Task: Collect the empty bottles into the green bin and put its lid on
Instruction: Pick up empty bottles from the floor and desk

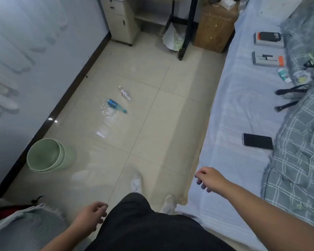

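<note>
Head view looking down a narrow strip of tiled floor (152, 124) between a wall on the left and a bed (234, 115) on the right, and nothing's been picked up yet as far as I can judge. Both hands are empty: the left hand (91, 217) hangs low by the hip with fingers loosely curled, and the right hand (209, 179) floats out over the near edge of the bed, fingers relaxed and slightly apart, probably just for balance mid-step since one shoe is out ahead of the other. The bottles are all in one little cluster farther up the floor, left of centre: a blue bottle (116, 105) lying on its side, a clear bottle with a red-and-white label (125, 93) just beyond it, and what looks like a crumpled clear bottle (106, 110) touching the blue one on its left, though it's blurry enough that I can't swear it's a bottle and not just plastic wrap. The green bin (51, 154) sits near the left wall, well apart from the bottles and closer to the person, tipped on its side with the mouth facing the camera. There's a second rim nested in the opening which I'd guess is the lid, but I can't tell. So the bin likely needs standing up first.
</note>
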Demonstrator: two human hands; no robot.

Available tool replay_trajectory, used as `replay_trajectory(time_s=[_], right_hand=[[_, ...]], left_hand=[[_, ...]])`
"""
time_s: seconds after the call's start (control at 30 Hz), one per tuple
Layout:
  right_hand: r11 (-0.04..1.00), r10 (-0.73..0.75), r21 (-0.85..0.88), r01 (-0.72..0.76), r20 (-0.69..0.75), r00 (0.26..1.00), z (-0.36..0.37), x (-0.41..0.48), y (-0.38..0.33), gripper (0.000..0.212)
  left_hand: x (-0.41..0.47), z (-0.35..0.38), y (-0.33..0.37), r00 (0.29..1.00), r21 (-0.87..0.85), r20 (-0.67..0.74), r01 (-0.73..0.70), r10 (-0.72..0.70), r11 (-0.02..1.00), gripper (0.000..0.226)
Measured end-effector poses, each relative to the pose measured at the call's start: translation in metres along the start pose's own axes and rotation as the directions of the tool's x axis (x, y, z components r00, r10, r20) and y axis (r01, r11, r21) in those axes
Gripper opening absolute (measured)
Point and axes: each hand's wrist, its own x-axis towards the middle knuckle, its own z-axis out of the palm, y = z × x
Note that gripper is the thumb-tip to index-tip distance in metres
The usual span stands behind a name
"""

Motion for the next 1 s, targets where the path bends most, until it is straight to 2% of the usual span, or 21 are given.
replay_trajectory(time_s=[0.17,0.3,0.4,0.63,0.73,0.9,1.0], right_hand=[[0.997,-0.037,0.057,0.042,-0.075,0.996,-0.026,0.044,-0.077,0.02],[0.998,-0.006,0.055,0.012,-0.092,0.996,-0.032,0.071,-0.118,0.019],[0.996,0.07,0.053,-0.065,-0.099,0.993,-0.035,0.078,-0.129,0.019],[0.957,0.254,0.173,-0.235,-0.102,0.962,-0.051,0.081,-0.115,0.022],[0.926,0.33,0.223,-0.304,-0.086,0.94,-0.063,0.092,-0.111,0.025],[0.918,0.345,0.232,-0.323,-0.06,0.937,-0.1,0.133,-0.128,0.022],[0.9,0.336,0.308,-0.309,-0.038,0.941,-0.149,0.169,-0.159,0.018]], left_hand=[[0.037,-0.035,0.009,0.999,0.063,0.032,0.033,-0.036,0.997,0.013],[0.089,-0.073,0.055,0.999,0.094,0.049,0.001,-0.005,0.996,0.012],[0.126,-0.103,0.111,0.996,0.141,0.051,-0.074,0.067,0.987,0.013],[0.188,-0.163,0.282,0.966,0.119,0.051,-0.258,0.254,0.959,0.013],[0.206,-0.173,0.347,0.957,0.092,0.034,-0.292,0.29,0.952,0.013],[0.238,-0.17,0.429,0.95,0.117,0.034,-0.312,0.31,0.943,0.013],[0.253,-0.16,0.462,0.953,0.141,0.023,-0.302,0.302,0.943,0.014]])
